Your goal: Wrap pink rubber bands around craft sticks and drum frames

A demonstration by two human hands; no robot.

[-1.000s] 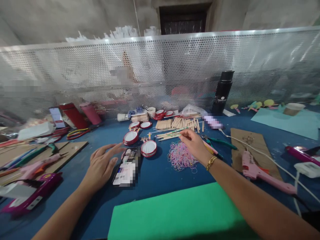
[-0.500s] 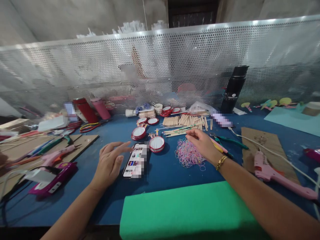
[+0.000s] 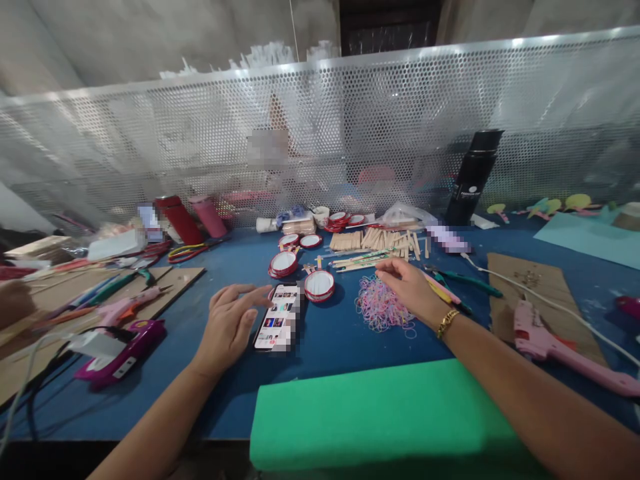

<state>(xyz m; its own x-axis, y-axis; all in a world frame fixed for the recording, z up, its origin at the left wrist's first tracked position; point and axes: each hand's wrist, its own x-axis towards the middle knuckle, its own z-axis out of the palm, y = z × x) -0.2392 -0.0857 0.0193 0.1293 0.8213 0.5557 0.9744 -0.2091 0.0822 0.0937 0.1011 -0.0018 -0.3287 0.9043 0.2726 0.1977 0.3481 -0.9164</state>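
A phone (image 3: 278,320) with a lit screen lies on the blue table. My left hand (image 3: 231,323) is open beside it, index finger reaching over the phone's upper left edge. My right hand (image 3: 407,287), with a gold bracelet at the wrist, hovers at the upper right of a heap of coloured elastic bands (image 3: 383,307). Its fingers are curled together, and whatever may be between the fingertips is too small to make out. Just right of the phone is a stack of round red-rimmed pieces (image 3: 319,285); another stack (image 3: 283,263) sits behind it.
Wooden sticks (image 3: 375,241) lie behind the bands. A green block (image 3: 380,417) is at the front edge. Pink glue guns lie on cardboard at the right (image 3: 547,343) and left (image 3: 127,307). A black bottle (image 3: 473,180) stands at the back; a person's blurred hand (image 3: 17,303) is far left.
The whole view has shifted slightly, so things appear a little further right. My left index finger now reaches further over the phone. My right hand keeps nearly the same pose by the bands.
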